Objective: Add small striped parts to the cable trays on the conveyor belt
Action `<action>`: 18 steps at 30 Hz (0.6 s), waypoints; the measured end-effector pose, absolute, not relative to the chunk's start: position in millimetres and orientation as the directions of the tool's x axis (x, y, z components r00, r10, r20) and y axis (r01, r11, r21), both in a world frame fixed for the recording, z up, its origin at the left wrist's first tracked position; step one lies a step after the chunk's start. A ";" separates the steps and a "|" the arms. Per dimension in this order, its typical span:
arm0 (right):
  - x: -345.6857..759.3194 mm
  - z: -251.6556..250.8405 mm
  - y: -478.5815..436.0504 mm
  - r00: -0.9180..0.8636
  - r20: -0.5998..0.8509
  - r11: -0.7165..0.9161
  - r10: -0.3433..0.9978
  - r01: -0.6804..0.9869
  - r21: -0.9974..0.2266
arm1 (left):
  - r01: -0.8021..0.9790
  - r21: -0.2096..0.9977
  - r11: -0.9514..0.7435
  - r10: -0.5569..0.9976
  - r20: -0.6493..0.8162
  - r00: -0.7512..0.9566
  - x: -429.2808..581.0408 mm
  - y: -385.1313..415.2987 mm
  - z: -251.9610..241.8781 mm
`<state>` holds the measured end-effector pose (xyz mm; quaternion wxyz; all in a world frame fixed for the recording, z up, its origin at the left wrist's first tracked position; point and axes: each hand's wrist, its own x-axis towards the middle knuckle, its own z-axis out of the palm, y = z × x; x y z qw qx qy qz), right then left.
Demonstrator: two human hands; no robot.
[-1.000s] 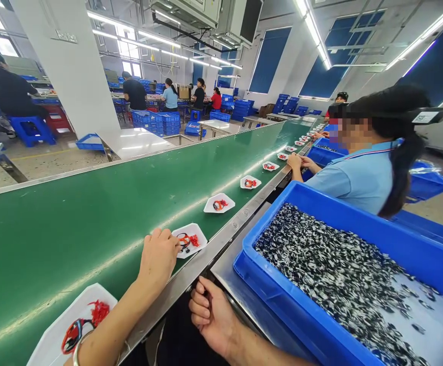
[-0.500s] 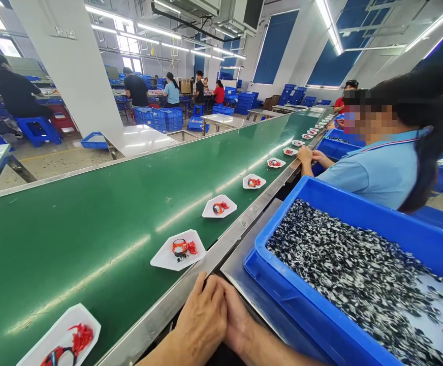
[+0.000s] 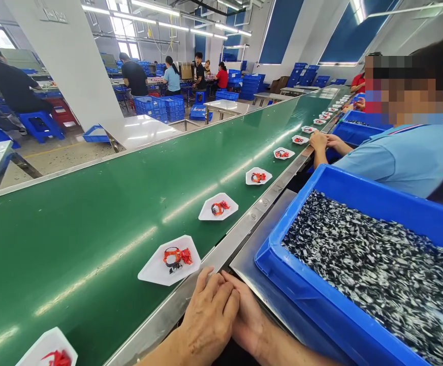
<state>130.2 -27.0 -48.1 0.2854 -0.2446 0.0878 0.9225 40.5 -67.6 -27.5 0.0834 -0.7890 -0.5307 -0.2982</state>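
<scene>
At the metal rail (image 3: 206, 264) of the belt, my left hand (image 3: 208, 317) rests with its fingers curled over the fingers of my right hand (image 3: 249, 317). Both hands are closed together; whether anything lies between them is hidden. Just beyond my fingertips, a white angular tray (image 3: 155, 269) on the green conveyor belt (image 3: 107, 223) carries a black-and-orange ring-like part, a crumpled red piece and small black-and-white bits. Another white tray (image 3: 218, 207) follows up the belt with similar parts. A third tray (image 3: 38, 351), cut off at the lower left, holds a red piece.
A blue bin (image 3: 282, 259) full of small black-and-white pieces (image 3: 362, 254) stands to my right on a metal table (image 3: 261, 239). Beyond it a co-worker in a light blue shirt (image 3: 404, 157) sits with hands (image 3: 322, 140) at the belt. White tables (image 3: 141, 129) and blue crates lie across the belt.
The trays on the belt have slid slightly toward me and to the left. The view has shifted a little. My hands stay clasped together.
</scene>
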 end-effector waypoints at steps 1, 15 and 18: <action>130.7 -47.9 -27.0 -0.725 -0.514 -0.816 0.458 -0.572 0.079 | 0.887 0.187 -0.422 0.792 0.552 0.261 40.6 -67.5 -26.9; 129.6 -30.3 -25.5 -0.712 -0.524 -0.851 0.467 -0.523 -0.047 | 0.814 0.403 -0.417 0.862 0.458 0.215 40.2 -72.1 -33.5; 130.1 -34.6 -27.4 -0.702 -0.535 -0.859 0.469 -0.503 -0.094 | 0.810 0.418 -0.410 0.862 0.469 0.194 43.2 -70.0 -26.9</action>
